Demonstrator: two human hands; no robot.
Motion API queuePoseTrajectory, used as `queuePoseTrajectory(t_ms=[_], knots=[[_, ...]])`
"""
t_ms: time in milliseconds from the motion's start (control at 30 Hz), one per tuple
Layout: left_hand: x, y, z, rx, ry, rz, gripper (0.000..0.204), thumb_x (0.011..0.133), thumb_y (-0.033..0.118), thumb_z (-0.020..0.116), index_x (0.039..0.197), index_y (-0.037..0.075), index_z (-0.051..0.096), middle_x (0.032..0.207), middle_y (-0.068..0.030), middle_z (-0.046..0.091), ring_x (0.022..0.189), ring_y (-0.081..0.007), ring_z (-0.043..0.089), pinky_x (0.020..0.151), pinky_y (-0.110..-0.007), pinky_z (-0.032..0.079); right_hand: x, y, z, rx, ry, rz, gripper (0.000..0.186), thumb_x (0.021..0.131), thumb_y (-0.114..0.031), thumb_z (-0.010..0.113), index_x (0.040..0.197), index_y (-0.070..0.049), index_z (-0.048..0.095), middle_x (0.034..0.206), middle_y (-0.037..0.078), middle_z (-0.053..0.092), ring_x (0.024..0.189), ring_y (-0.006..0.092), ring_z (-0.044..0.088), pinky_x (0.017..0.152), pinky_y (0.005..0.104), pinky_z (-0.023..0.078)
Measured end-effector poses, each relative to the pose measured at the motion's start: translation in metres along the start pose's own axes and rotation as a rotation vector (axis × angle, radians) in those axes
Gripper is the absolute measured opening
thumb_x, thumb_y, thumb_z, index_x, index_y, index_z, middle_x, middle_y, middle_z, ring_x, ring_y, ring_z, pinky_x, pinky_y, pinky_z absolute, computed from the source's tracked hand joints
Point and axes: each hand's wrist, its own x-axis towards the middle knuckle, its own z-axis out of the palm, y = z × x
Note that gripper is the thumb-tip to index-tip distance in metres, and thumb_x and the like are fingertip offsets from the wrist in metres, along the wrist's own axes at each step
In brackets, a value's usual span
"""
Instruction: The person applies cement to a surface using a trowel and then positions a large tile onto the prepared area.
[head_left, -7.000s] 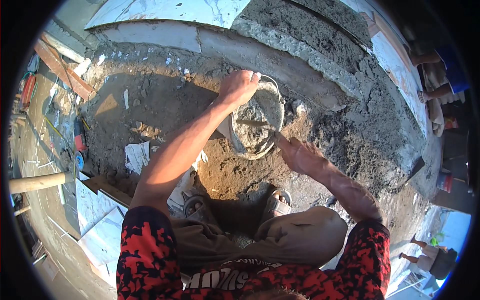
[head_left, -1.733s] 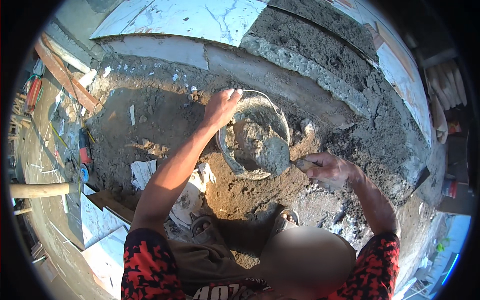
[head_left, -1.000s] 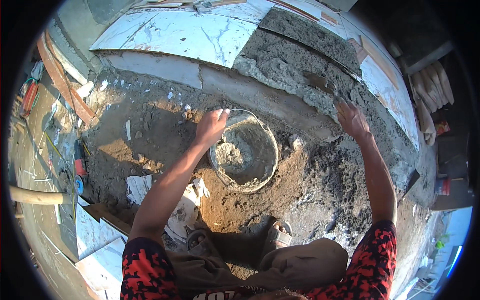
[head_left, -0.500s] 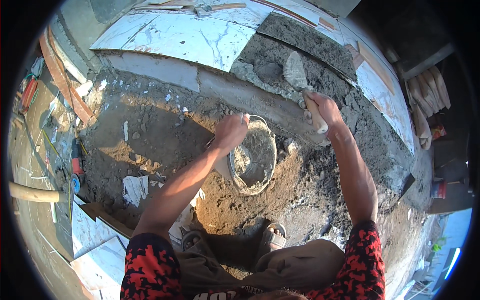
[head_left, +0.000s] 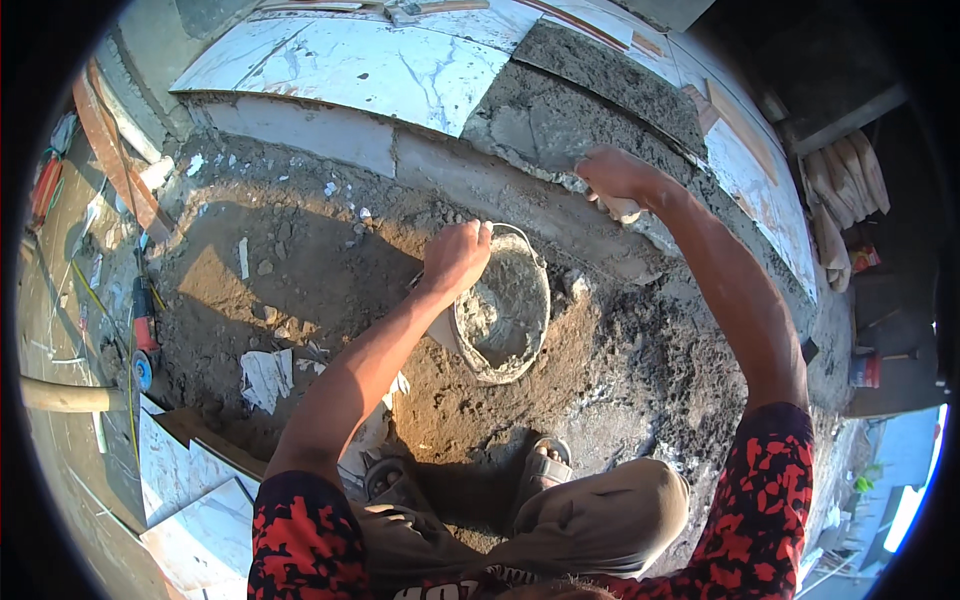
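Note:
My left hand [head_left: 458, 260] is closed round the wire handle of a bucket [head_left: 499, 378], which stands tilted on the dirt in front of me. Wet grey mortar [head_left: 508, 305] coats its inside. Farther off to the right, my right hand [head_left: 615, 178] grips a trowel by its wooden handle [head_left: 622, 208]. The hand hides most of the trowel's blade, low over the front edge of the raised step. Smooth wet mortar [head_left: 530, 125] lies there on the rougher mortar bed, beside a laid white marbled tile [head_left: 400, 80].
An angle grinder [head_left: 146, 335] with a blue disc lies at left. White marbled tiles [head_left: 185, 465] are stacked at lower left, near a wooden handle [head_left: 75, 397]. Rubble and tile scraps [head_left: 266, 380] litter the dirt. Sacks [head_left: 845, 185] sit at far right.
My right hand has swung left and away from me with the trowel, turning over the step's edge. The mortar there looks smoother and more spread. My left hand keeps its hold on the bucket.

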Motion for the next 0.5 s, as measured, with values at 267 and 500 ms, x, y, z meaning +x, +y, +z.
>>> queuePoseTrajectory(t_ms=[267, 500], knots=[[0.001, -0.005, -0.004, -0.002, -0.008, -0.035, 0.039, 0.093, 0.033, 0.041, 0.088, 0.002, 0.063, 0.084, -0.0214, 0.064, 0.08, -0.0381, 0.062, 0.071, -0.049, 0.049, -0.077, 0.043, -0.009, 0.043, 0.028, 0.257, 0.026, 0.083, -0.022, 0.052, 0.083, 0.003, 0.055, 0.076, 0.011, 0.055, 0.065, 0.0237, 0.059, 0.055, 0.0387, 0.048], [0.004, -0.003, -0.004, -0.026, -0.079, -0.093, 0.04, 0.093, 0.035, 0.041, 0.092, 0.002, 0.063, 0.09, -0.0217, 0.064, 0.087, -0.0385, 0.061, 0.077, -0.048, 0.047, -0.12, 0.152, -0.015, -0.826, -0.028, -0.301, 0.019, 0.085, -0.016, 0.054, 0.086, 0.002, 0.06, 0.078, 0.012, 0.06, 0.068, 0.0237, 0.06, 0.059, 0.0378, 0.049]])
